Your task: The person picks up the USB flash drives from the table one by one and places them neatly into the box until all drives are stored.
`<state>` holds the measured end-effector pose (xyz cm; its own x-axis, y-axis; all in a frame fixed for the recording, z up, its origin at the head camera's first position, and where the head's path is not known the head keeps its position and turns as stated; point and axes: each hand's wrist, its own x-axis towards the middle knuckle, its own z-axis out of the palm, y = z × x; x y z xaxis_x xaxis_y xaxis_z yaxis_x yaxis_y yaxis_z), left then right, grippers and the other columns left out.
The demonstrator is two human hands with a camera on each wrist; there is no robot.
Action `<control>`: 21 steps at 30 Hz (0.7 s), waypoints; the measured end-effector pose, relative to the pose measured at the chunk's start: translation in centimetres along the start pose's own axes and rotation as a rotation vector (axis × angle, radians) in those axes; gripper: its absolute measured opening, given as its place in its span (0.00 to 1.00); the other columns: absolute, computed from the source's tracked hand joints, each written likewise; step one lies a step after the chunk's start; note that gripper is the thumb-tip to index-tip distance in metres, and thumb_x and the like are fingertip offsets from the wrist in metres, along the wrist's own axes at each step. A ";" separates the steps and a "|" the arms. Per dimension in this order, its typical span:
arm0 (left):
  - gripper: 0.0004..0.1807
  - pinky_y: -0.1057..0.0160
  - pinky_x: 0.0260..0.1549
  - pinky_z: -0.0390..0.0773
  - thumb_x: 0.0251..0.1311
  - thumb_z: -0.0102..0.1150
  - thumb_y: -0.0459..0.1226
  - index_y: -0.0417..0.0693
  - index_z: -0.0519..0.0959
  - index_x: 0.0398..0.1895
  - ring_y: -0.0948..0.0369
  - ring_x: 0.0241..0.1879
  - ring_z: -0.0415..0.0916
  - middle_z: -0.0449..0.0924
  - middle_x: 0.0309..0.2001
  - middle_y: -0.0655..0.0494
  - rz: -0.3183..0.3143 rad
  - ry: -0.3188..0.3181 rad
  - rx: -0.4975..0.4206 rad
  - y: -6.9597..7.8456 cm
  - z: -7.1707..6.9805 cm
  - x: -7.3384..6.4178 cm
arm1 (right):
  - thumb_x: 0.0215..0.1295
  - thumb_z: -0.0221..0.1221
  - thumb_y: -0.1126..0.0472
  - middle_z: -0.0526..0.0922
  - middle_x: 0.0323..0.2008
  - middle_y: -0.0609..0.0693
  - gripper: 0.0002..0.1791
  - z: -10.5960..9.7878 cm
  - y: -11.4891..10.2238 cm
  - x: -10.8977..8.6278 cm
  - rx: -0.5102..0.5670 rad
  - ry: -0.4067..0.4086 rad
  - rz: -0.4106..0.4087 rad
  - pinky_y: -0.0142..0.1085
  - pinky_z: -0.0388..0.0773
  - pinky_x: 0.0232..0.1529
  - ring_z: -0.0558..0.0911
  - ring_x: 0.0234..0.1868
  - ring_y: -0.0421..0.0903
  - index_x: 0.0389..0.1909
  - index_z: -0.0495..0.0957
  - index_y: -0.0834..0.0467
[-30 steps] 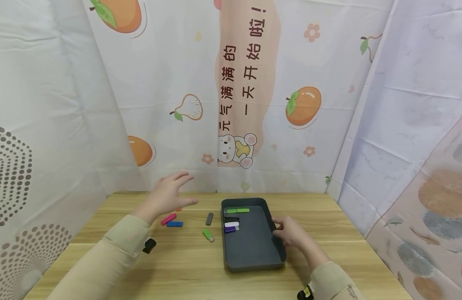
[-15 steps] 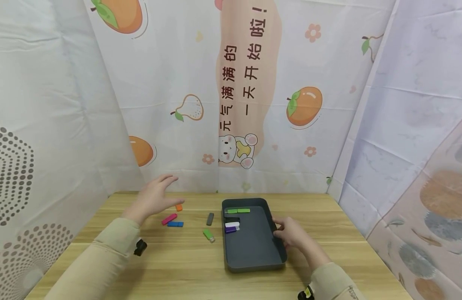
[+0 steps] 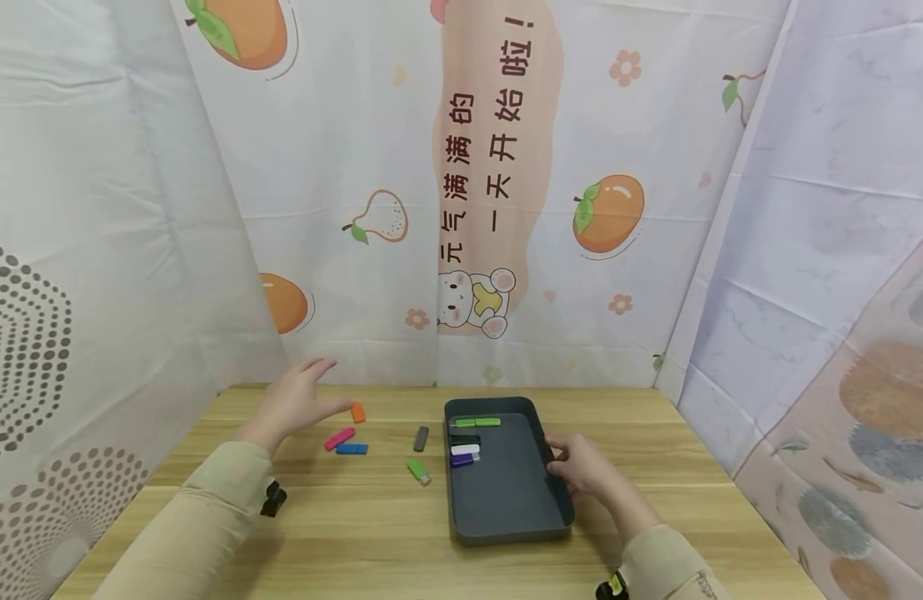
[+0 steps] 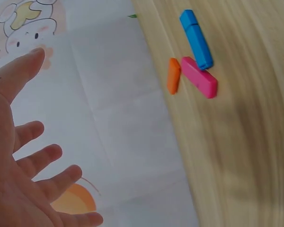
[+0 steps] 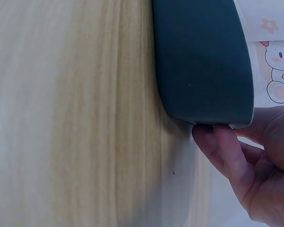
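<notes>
My left hand hovers over the table's left side, thumb and fingers spread and holding nothing. Just right of it lie an orange USB stick, a pink USB stick and a blue USB stick. In the left wrist view the pink and blue sticks touch or nearly touch. A dark grey tray stands right of centre. My right hand grips its right wall, with fingers against the outside and the thumb at the rim. Inside, along the left, lie green, black, white and purple sticks.
Between my left hand and the tray lie a grey USB stick and a green USB stick. Everything rests on a wooden table. A printed curtain hangs behind the table's back edge, and others hang at both sides.
My left hand has moved left, away from the tray, and the orange USB stick has come into full view. My right hand and the tray have stayed in place.
</notes>
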<state>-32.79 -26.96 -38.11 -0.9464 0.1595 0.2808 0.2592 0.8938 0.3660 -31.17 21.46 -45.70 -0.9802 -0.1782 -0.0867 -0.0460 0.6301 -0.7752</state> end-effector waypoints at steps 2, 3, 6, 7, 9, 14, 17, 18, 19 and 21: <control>0.52 0.31 0.60 0.67 0.56 0.68 0.64 0.40 0.65 0.74 0.33 0.67 0.63 0.62 0.72 0.33 -0.011 -0.011 -0.004 -0.4 0.2 -0.1 | 0.66 0.62 0.74 0.83 0.36 0.55 0.32 0.0 0.0 0.0 -0.002 0.000 0.003 0.43 0.82 0.18 0.81 0.20 0.49 0.71 0.69 0.65; 0.52 0.31 0.60 0.66 0.56 0.68 0.64 0.40 0.65 0.74 0.33 0.68 0.62 0.62 0.72 0.33 -0.020 -0.017 -0.007 -0.6 0.3 -0.2 | 0.66 0.61 0.74 0.83 0.36 0.55 0.31 0.0 0.0 0.0 -0.004 0.000 0.002 0.43 0.82 0.18 0.81 0.20 0.49 0.71 0.69 0.65; 0.53 0.31 0.60 0.67 0.56 0.67 0.65 0.40 0.64 0.75 0.32 0.67 0.63 0.64 0.71 0.31 -0.049 -0.041 -0.017 -1.1 0.6 -0.3 | 0.66 0.62 0.74 0.83 0.36 0.55 0.31 0.0 -0.1 -0.1 -0.012 0.004 0.004 0.43 0.82 0.18 0.81 0.20 0.49 0.71 0.70 0.65; 0.53 0.30 0.59 0.67 0.57 0.67 0.65 0.40 0.64 0.75 0.32 0.67 0.63 0.64 0.70 0.31 -0.062 -0.053 -0.025 -1.3 0.7 -0.3 | 0.66 0.61 0.74 0.83 0.36 0.55 0.31 0.0 -0.1 -0.1 -0.012 0.005 0.006 0.43 0.82 0.18 0.81 0.20 0.49 0.71 0.70 0.65; 0.53 0.30 0.59 0.67 0.56 0.67 0.65 0.40 0.64 0.75 0.32 0.66 0.64 0.66 0.69 0.31 -0.085 -0.078 -0.036 -1.6 1.0 -0.3 | 0.66 0.62 0.74 0.82 0.35 0.55 0.31 0.1 0.0 0.0 -0.011 0.006 0.007 0.43 0.82 0.18 0.81 0.20 0.49 0.70 0.70 0.65; 0.53 0.31 0.60 0.66 0.56 0.67 0.64 0.38 0.63 0.75 0.32 0.67 0.64 0.67 0.70 0.33 -0.099 -0.120 -0.036 -2.4 1.9 -0.4 | 0.66 0.62 0.74 0.82 0.35 0.55 0.31 0.1 0.1 0.0 -0.007 0.002 0.014 0.43 0.82 0.18 0.81 0.19 0.49 0.71 0.70 0.65; 0.52 0.31 0.61 0.65 0.57 0.68 0.61 0.36 0.64 0.74 0.32 0.67 0.64 0.67 0.70 0.32 -0.091 -0.128 -0.030 -2.8 2.5 -0.4 | 0.66 0.62 0.74 0.82 0.36 0.55 0.31 0.0 0.0 0.1 -0.009 -0.003 0.011 0.43 0.82 0.18 0.81 0.19 0.50 0.71 0.70 0.65; 0.53 0.32 0.61 0.65 0.56 0.69 0.62 0.36 0.64 0.74 0.32 0.67 0.64 0.67 0.69 0.32 -0.092 -0.130 -0.030 -2.8 2.6 -0.5 | 0.66 0.62 0.74 0.82 0.36 0.56 0.31 0.0 0.0 0.1 -0.010 -0.004 0.008 0.43 0.82 0.18 0.81 0.20 0.50 0.71 0.70 0.65; 0.53 0.32 0.61 0.65 0.56 0.69 0.62 0.36 0.64 0.75 0.32 0.67 0.64 0.67 0.69 0.32 -0.099 -0.137 -0.036 -2.8 2.7 -0.5 | 0.66 0.62 0.74 0.82 0.36 0.56 0.31 0.0 0.0 0.2 -0.007 -0.005 0.008 0.43 0.82 0.18 0.81 0.20 0.49 0.71 0.70 0.65; 0.56 0.31 0.60 0.66 0.54 0.68 0.65 0.36 0.64 0.74 0.32 0.66 0.64 0.67 0.69 0.32 -0.118 -0.157 -0.042 -2.8 2.9 -0.7 | 0.66 0.61 0.73 0.82 0.37 0.56 0.31 -0.1 0.0 0.2 -0.004 -0.008 0.006 0.43 0.82 0.19 0.81 0.20 0.49 0.71 0.69 0.65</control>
<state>-33.43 -28.38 -41.89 -0.9882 0.1214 0.0934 0.1499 0.8921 0.4262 -31.40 21.47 -45.64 -0.9788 -0.1807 -0.0962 -0.0411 0.6340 -0.7723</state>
